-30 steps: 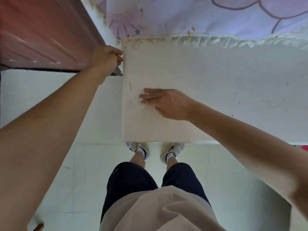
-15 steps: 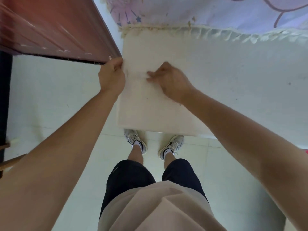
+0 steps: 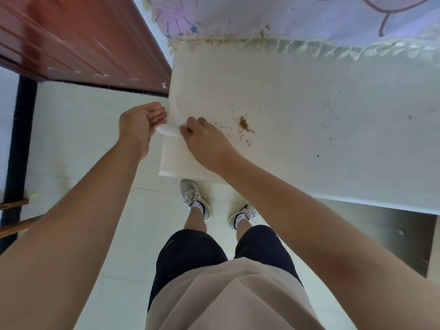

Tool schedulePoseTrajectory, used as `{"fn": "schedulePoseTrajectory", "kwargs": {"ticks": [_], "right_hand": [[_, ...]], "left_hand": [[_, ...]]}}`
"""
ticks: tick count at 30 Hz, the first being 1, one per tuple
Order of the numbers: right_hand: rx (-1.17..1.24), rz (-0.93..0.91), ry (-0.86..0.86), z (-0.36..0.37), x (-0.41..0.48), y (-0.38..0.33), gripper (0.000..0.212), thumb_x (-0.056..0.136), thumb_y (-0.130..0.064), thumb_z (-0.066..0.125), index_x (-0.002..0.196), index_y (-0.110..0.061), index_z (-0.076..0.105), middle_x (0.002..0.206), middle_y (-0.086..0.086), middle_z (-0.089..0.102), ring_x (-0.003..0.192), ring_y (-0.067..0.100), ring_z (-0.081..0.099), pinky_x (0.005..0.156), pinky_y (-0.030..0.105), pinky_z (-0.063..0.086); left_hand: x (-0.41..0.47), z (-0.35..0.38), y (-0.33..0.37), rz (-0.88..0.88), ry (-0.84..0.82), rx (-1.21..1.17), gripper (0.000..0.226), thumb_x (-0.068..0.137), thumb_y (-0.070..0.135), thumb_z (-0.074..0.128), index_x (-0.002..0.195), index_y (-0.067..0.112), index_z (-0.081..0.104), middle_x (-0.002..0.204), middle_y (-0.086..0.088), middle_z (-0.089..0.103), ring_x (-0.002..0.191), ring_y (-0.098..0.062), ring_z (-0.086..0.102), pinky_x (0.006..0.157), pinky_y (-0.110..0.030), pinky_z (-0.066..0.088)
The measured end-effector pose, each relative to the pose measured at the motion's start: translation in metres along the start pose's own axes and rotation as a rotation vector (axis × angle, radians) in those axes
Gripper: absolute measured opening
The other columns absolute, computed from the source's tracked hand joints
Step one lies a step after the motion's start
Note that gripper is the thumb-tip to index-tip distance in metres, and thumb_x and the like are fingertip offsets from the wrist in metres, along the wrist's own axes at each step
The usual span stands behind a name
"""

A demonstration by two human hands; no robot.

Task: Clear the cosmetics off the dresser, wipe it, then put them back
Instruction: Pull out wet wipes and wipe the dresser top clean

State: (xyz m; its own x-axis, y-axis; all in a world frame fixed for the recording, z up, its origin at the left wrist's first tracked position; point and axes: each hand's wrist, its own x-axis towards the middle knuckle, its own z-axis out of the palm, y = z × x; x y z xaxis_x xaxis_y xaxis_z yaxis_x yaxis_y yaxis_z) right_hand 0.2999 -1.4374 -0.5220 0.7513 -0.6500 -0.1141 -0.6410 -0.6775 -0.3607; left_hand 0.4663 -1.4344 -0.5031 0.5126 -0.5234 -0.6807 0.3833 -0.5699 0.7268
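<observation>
The white dresser top (image 3: 309,96) is bare of cosmetics. A small heap of brown crumbs (image 3: 244,125) lies on it near the left side. My right hand (image 3: 206,142) pinches a white wipe (image 3: 167,131) at the dresser's left edge, where the wipe hangs a little over the side. My left hand (image 3: 140,122) is cupped, palm toward the edge, just beside the wipe, and its fingers hold nothing.
A reddish-brown door (image 3: 83,44) stands close to the dresser's left back corner. A printed cloth with a lace trim (image 3: 297,44) hangs along the back edge. My feet (image 3: 195,198) stand on pale floor tiles below the front edge.
Both hands slid along the left edge toward me. My left hand went from gripping the edge to a cupped palm. The brown crumbs have come into sight.
</observation>
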Motion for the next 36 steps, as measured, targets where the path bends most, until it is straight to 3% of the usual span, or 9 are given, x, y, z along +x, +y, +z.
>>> {"fn": "schedulePoseTrajectory", "kwargs": {"ticks": [5, 8, 13, 15, 18, 25, 28, 32, 36], "right_hand": [[-0.032, 0.149, 0.077, -0.005, -0.021, 0.041, 0.019, 0.084, 0.0, 0.06, 0.102, -0.001, 0.064, 0.101, 0.016, 0.056, 0.086, 0.033, 0.058, 0.07, 0.038, 0.053], [0.281, 0.213, 0.219, -0.032, -0.026, 0.064, 0.023, 0.091, -0.008, 0.056, 0.107, -0.004, 0.071, 0.099, 0.016, 0.06, 0.082, 0.032, 0.062, 0.076, 0.04, 0.055], [0.35, 0.553, 0.626, -0.067, -0.069, 0.127, 0.031, 0.096, -0.017, 0.052, 0.123, -0.012, 0.067, 0.106, 0.011, 0.06, 0.082, 0.02, 0.062, 0.082, 0.021, 0.048], [0.278, 0.772, 0.593, -0.061, -0.092, 0.151, 0.036, 0.099, -0.017, 0.047, 0.133, -0.014, 0.059, 0.115, 0.011, 0.056, 0.094, 0.02, 0.059, 0.085, 0.017, 0.042], [0.124, 0.998, 0.393, -0.042, -0.11, 0.158, 0.048, 0.099, -0.009, 0.044, 0.146, -0.014, 0.043, 0.128, 0.012, 0.048, 0.112, 0.029, 0.049, 0.085, 0.033, 0.044], [0.143, 0.605, 0.294, -0.012, -0.074, 0.091, 0.049, 0.088, 0.005, 0.05, 0.135, -0.007, 0.054, 0.116, 0.016, 0.053, 0.099, 0.034, 0.051, 0.079, 0.041, 0.05], [0.218, 0.567, 0.497, -0.022, -0.086, 0.091, 0.04, 0.089, 0.001, 0.052, 0.126, -0.007, 0.063, 0.108, 0.017, 0.058, 0.094, 0.036, 0.055, 0.076, 0.042, 0.051], [0.153, 0.884, 0.688, -0.031, -0.145, 0.141, 0.042, 0.093, -0.024, 0.037, 0.126, -0.011, 0.061, 0.115, 0.017, 0.056, 0.101, 0.032, 0.055, 0.083, 0.035, 0.045], [0.021, 1.321, 0.747, -0.004, -0.208, 0.15, 0.041, 0.092, -0.006, 0.045, 0.13, -0.006, 0.06, 0.11, 0.024, 0.058, 0.093, 0.041, 0.055, 0.077, 0.047, 0.048]], "left_hand": [[-0.01, 0.003, -0.005, 0.037, 0.038, 0.012, 0.04, 0.089, -0.012, 0.033, 0.104, 0.0, 0.068, 0.103, -0.014, 0.071, 0.096, -0.019, 0.071, 0.085, -0.026, 0.057], [-0.012, 0.013, -0.012, 0.101, 0.114, 0.067, 0.041, 0.087, -0.012, 0.034, 0.104, 0.002, 0.069, 0.102, -0.011, 0.071, 0.099, -0.02, 0.069, 0.085, -0.024, 0.057], [-0.014, 0.028, -0.029, 0.365, 0.228, 0.583, 0.037, 0.09, 0.006, 0.043, 0.11, 0.018, 0.071, 0.109, 0.001, 0.071, 0.104, -0.016, 0.064, 0.091, -0.025, 0.051], [-0.021, 0.033, -0.04, 0.471, 0.268, 0.729, 0.041, 0.091, 0.004, 0.04, 0.12, 0.015, 0.066, 0.12, -0.002, 0.066, 0.111, -0.018, 0.06, 0.092, -0.023, 0.045], [-0.026, 0.038, -0.056, 0.613, 0.261, 0.87, 0.047, 0.085, -0.001, 0.038, 0.124, 0.009, 0.061, 0.125, -0.009, 0.059, 0.115, -0.027, 0.054, 0.09, -0.029, 0.04], [-0.026, 0.037, -0.063, 0.676, 0.215, 1.005, 0.048, 0.084, -0.001, 0.036, 0.126, 0.008, 0.058, 0.132, -0.011, 0.053, 0.118, -0.03, 0.048, 0.093, -0.038, 0.044], [-0.026, 0.036, -0.062, 0.676, 0.192, 1.052, 0.048, 0.087, 0.001, 0.037, 0.13, 0.007, 0.057, 0.138, -0.01, 0.048, 0.125, -0.029, 0.043, 0.099, -0.037, 0.042], [-0.024, 0.035, -0.064, 0.716, 0.176, 1.126, 0.049, 0.086, 0.001, 0.036, 0.131, 0.005, 0.056, 0.138, -0.014, 0.047, 0.123, -0.034, 0.042, 0.098, -0.04, 0.042], [-0.028, 0.037, -0.065, 0.703, 0.177, 1.187, 0.048, 0.086, 0.002, 0.037, 0.131, 0.004, 0.054, 0.14, -0.014, 0.044, 0.124, -0.036, 0.04, 0.098, -0.043, 0.042]]}}
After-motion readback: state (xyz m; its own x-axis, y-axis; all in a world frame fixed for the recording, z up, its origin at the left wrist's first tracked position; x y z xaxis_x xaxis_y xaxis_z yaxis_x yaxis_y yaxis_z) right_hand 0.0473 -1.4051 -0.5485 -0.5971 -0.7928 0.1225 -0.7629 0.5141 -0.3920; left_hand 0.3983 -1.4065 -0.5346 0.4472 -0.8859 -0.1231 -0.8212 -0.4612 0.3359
